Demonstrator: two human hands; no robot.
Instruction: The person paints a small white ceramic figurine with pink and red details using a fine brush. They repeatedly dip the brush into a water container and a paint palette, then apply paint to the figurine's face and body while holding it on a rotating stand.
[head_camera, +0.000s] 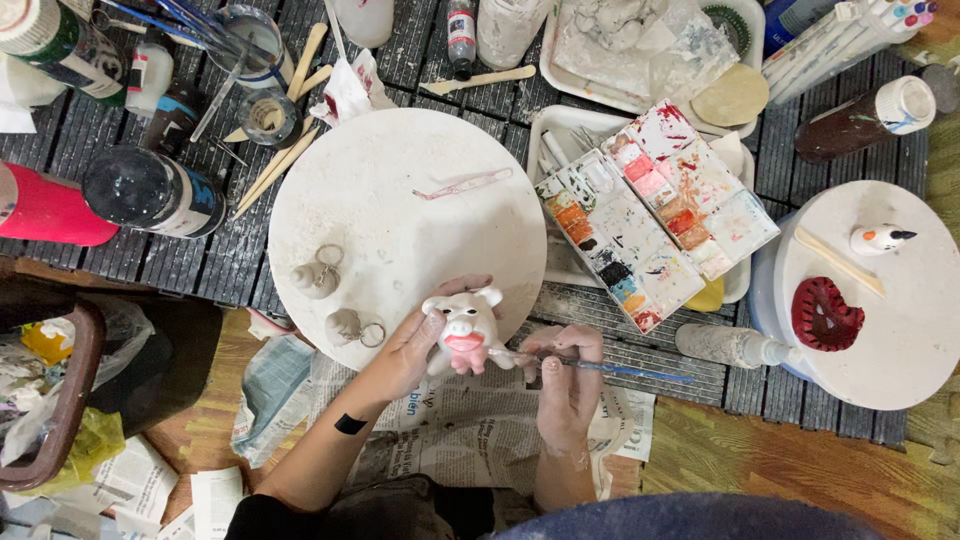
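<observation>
My left hand (415, 345) holds a small white clay pig figurine (464, 325) with pink ears and a red mouth, just off the near edge of a round white turntable (400, 200). My right hand (568, 375) grips a thin blue-handled paintbrush (620, 370), its tip touching the figurine's lower right side. An open paint palette (655, 210) with many coloured wells lies to the right of the turntable. Two small clay keyring pieces (318, 278) (350, 326) rest on the turntable's left edge.
Paint bottles (150, 190), a red can (45, 210) and a jar of brushes (245, 40) crowd the upper left. A second round board (880, 330) at right carries a red heart-shaped piece (826, 314) and a small white bird (880, 238). Newspaper (470, 420) covers my lap.
</observation>
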